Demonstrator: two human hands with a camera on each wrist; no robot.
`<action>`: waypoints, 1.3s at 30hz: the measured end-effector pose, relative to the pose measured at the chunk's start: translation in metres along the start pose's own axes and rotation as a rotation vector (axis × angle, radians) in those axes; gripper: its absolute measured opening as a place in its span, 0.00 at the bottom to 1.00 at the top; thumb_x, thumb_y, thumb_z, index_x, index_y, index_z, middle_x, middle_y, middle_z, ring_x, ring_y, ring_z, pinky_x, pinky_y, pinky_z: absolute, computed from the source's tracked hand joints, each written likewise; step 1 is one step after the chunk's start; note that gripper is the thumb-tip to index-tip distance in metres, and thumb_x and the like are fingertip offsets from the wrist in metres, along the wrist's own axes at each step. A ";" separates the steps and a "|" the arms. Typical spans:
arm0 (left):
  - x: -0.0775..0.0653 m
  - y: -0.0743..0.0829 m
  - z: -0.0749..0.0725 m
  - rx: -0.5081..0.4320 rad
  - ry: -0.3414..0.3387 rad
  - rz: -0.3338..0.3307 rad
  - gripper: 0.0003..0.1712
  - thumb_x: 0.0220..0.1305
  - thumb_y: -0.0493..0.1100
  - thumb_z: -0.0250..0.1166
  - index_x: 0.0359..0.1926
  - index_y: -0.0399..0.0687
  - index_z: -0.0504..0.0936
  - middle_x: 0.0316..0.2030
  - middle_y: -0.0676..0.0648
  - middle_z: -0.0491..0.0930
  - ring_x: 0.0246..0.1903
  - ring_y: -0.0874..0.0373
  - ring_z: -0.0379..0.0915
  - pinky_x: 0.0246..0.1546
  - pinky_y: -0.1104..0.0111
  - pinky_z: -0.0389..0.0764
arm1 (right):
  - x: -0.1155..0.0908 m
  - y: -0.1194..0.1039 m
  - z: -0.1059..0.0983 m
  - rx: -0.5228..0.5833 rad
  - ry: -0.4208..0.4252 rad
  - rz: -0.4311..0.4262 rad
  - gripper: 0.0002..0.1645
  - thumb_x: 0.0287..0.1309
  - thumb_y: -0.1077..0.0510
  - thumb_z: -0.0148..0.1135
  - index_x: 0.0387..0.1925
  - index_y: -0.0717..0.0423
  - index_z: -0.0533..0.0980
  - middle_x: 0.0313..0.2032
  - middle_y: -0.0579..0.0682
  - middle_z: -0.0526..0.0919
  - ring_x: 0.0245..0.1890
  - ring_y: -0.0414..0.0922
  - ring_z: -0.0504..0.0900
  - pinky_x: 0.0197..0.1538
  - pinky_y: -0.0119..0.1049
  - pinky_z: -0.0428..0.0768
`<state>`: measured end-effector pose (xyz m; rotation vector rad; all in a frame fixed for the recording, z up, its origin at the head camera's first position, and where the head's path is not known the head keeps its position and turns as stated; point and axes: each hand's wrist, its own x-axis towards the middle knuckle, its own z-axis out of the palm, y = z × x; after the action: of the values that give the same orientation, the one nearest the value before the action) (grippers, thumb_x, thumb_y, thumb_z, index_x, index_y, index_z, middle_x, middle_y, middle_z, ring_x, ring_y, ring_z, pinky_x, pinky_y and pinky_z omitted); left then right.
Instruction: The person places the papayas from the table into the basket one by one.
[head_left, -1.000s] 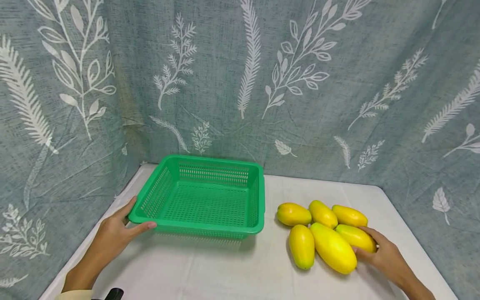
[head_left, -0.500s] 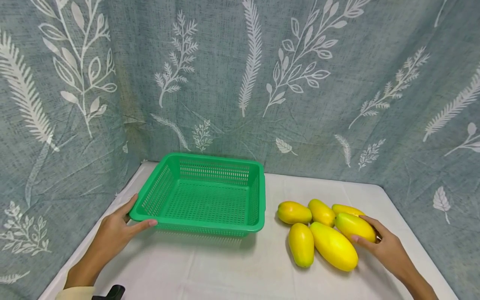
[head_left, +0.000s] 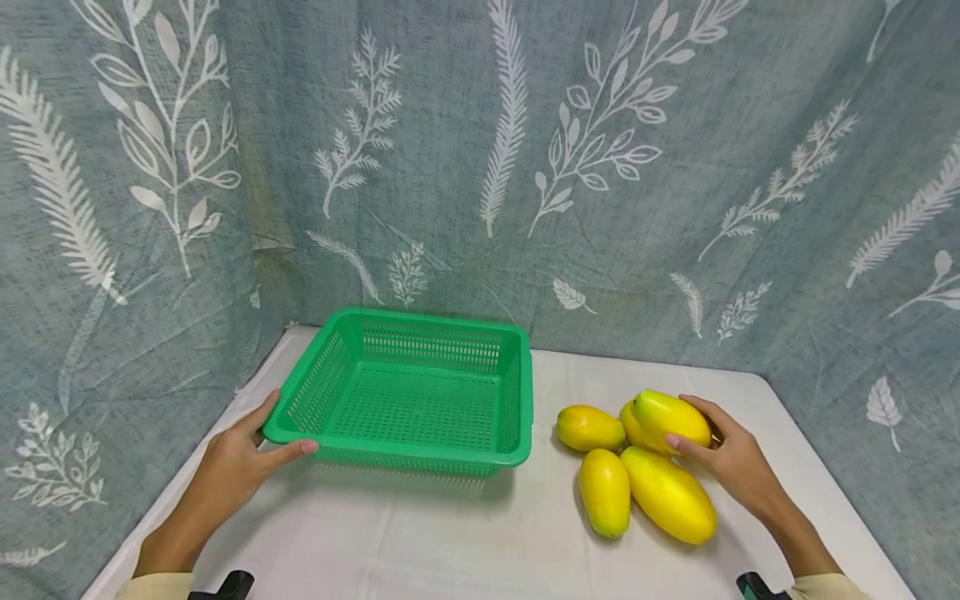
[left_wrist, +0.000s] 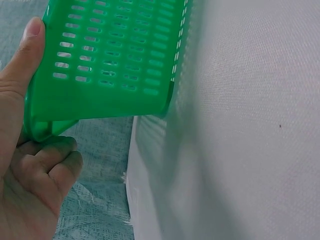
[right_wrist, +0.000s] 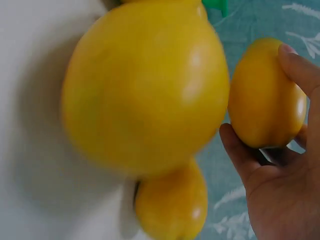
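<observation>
At the left, my left hand [head_left: 236, 467] grips the front left corner of a green plastic basket [head_left: 416, 457], thumb on the front rim. The left wrist view shows the fingers curled under the rim beside the slotted wall [left_wrist: 107, 55]. The basket has nothing in it. At the right, my right hand [head_left: 723, 454] holds a yellow oval fruit [head_left: 671, 419] with a greenish tip, thumb on its near side, fingers behind. In the right wrist view, the held fruit [right_wrist: 265, 97] stands above the tabletop. In the head view it overlaps another yellow fruit [head_left: 632, 432] behind it.
A larger yellow fruit [head_left: 671, 496] lies in front of the held one. Two smaller fruits, one at the front [head_left: 604, 493] and one behind [head_left: 590, 427], lie nearer the basket. A patterned grey-green curtain [head_left: 450, 167] encloses the white-covered table [head_left: 457, 542].
My right hand has lifted one yellow fruit from the right of the group and moved it left and back. The left hand keeps its grip on the basket, which stays in place.
</observation>
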<state>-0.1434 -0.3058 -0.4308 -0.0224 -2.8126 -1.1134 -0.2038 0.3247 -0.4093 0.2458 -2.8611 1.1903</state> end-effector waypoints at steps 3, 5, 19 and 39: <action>0.000 0.000 0.001 -0.007 0.004 0.004 0.64 0.68 0.61 0.73 0.84 0.34 0.43 0.76 0.21 0.56 0.72 0.24 0.61 0.60 0.39 0.74 | 0.007 -0.011 0.006 0.022 -0.007 -0.022 0.46 0.71 0.39 0.68 0.81 0.50 0.62 0.74 0.63 0.69 0.67 0.61 0.75 0.53 0.22 0.75; 0.000 0.000 0.001 -0.007 0.005 0.004 0.65 0.68 0.61 0.73 0.84 0.35 0.43 0.76 0.21 0.56 0.72 0.24 0.61 0.59 0.39 0.75 | 0.010 -0.018 0.012 0.029 -0.011 -0.036 0.45 0.72 0.39 0.68 0.80 0.50 0.63 0.73 0.62 0.69 0.66 0.60 0.76 0.54 0.26 0.77; -0.001 -0.001 0.000 0.004 0.016 0.009 0.64 0.67 0.61 0.74 0.84 0.34 0.44 0.75 0.21 0.58 0.71 0.24 0.63 0.60 0.39 0.73 | 0.036 -0.069 0.062 0.241 -0.098 -0.129 0.41 0.69 0.41 0.71 0.78 0.38 0.66 0.71 0.50 0.73 0.64 0.52 0.79 0.62 0.43 0.80; -0.001 0.004 0.000 0.006 0.006 -0.006 0.64 0.68 0.61 0.73 0.84 0.33 0.43 0.76 0.21 0.55 0.72 0.23 0.60 0.61 0.37 0.71 | 0.049 -0.133 0.117 0.305 -0.195 -0.233 0.43 0.64 0.41 0.76 0.76 0.40 0.69 0.61 0.48 0.80 0.51 0.50 0.82 0.53 0.45 0.83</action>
<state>-0.1418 -0.3033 -0.4281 -0.0100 -2.8126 -1.1042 -0.2273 0.1435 -0.3942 0.7202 -2.6883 1.6248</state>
